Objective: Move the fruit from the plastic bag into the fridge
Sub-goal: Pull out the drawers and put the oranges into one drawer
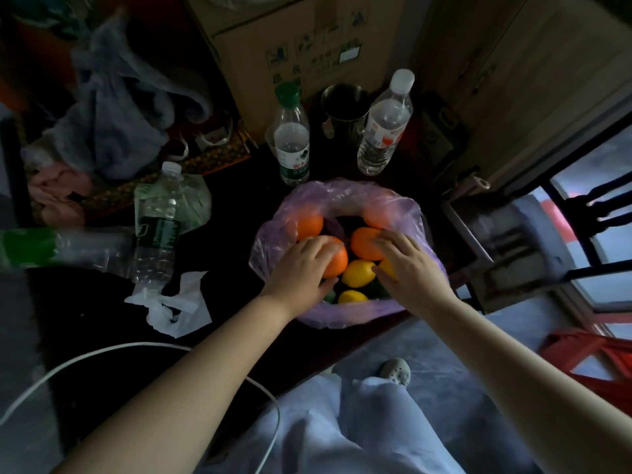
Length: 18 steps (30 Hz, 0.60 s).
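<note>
A pale purple plastic bag (345, 193) stands open on the dark table, holding several oranges, yellow lemons (357, 271) and some green fruit low down. My left hand (301, 265) is inside the bag with its fingers curled over an orange (337, 263). My right hand (407, 265) reaches in from the right; its fingers lie over a second orange (364, 242) and its thumb touches a lemon (388, 268). No fridge is in view.
Behind the bag stand two water bottles (292, 142) (384, 128) and a metal cup (345, 111) before a cardboard box (301, 39). A bottle (157, 227), crumpled bags (113, 107) and white tissue (174, 302) crowd the left. A white cable (102, 354) crosses the near edge.
</note>
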Each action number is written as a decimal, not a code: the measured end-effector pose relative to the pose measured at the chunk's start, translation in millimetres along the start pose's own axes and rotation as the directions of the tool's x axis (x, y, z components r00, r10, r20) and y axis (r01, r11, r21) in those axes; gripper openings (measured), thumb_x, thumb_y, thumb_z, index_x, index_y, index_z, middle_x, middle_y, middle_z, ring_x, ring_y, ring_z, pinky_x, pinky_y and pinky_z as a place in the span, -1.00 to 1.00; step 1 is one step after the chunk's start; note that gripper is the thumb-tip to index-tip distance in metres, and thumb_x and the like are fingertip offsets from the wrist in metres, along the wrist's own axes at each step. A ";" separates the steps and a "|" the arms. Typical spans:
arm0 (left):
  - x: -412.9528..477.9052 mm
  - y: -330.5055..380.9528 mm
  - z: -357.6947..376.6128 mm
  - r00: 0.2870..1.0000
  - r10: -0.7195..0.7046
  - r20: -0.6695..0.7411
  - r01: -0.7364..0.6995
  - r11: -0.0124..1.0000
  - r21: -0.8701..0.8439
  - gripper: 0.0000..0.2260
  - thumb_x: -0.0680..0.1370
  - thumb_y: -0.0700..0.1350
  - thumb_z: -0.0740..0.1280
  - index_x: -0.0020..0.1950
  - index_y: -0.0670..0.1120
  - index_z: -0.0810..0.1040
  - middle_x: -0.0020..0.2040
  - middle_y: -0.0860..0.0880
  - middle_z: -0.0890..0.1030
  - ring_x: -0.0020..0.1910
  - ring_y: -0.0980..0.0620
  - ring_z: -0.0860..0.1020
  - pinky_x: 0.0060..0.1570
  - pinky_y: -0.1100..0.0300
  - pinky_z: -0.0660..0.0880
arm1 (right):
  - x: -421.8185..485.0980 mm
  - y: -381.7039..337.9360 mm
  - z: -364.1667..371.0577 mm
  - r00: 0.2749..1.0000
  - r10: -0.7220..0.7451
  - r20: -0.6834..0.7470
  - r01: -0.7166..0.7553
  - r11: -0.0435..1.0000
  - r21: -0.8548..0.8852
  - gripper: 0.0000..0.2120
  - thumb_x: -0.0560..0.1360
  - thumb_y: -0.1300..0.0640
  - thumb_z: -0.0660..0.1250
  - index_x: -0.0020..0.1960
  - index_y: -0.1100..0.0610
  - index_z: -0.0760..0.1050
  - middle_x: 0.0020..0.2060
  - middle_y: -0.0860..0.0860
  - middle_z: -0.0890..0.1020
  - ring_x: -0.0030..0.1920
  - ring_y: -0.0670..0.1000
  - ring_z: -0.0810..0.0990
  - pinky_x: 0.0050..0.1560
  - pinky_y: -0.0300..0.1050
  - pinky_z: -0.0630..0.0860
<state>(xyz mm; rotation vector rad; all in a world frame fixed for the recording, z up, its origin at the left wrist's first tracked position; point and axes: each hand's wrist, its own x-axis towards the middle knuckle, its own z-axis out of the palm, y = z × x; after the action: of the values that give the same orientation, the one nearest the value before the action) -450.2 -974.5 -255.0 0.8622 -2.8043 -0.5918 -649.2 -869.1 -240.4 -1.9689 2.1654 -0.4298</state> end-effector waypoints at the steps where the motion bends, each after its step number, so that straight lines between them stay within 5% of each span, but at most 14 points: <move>1: 5.7 -0.5 1.8 0.998 -0.024 0.053 0.023 1.000 0.010 -0.45 0.45 -0.02 0.39 0.41 -0.06 0.33 0.37 -0.07 0.37 0.32 -0.09 0.36 0.28 0.01 0.36 | 9.9 -0.9 1.3 0.999 0.012 0.052 -0.012 1.000 -0.013 -0.47 0.40 0.13 0.45 0.33 0.13 0.42 0.26 0.11 0.50 0.23 0.18 0.48 0.13 0.04 0.49; 6: 19.3 -8.1 12.6 0.982 -0.056 0.180 0.037 0.994 0.103 -0.35 0.47 0.00 0.38 0.48 -0.05 0.18 0.47 -0.05 0.21 0.43 -0.07 0.19 0.38 0.04 0.19 | 37.0 4.9 11.5 0.957 0.140 0.254 -0.120 0.989 -0.091 -0.35 0.47 0.07 0.35 0.49 0.02 0.18 0.45 0.04 0.26 0.40 0.16 0.28 0.20 0.06 0.41; 18: 17.7 -8.0 12.6 0.981 -0.066 0.182 0.046 0.993 0.111 -0.26 0.41 0.03 0.44 0.49 -0.05 0.16 0.45 -0.04 0.25 0.42 -0.05 0.23 0.36 -0.03 0.24 | 33.8 -7.2 12.8 0.957 0.195 0.215 -0.165 0.975 -0.148 -0.36 0.50 0.08 0.32 0.50 0.04 0.12 0.40 0.06 0.32 0.38 0.15 0.28 0.15 0.09 0.43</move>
<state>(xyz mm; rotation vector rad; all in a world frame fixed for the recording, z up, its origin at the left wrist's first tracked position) -463.9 -986.5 -269.3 0.9549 -3.0126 -0.5619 -641.8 -904.4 -248.1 -1.7587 2.2436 -0.0328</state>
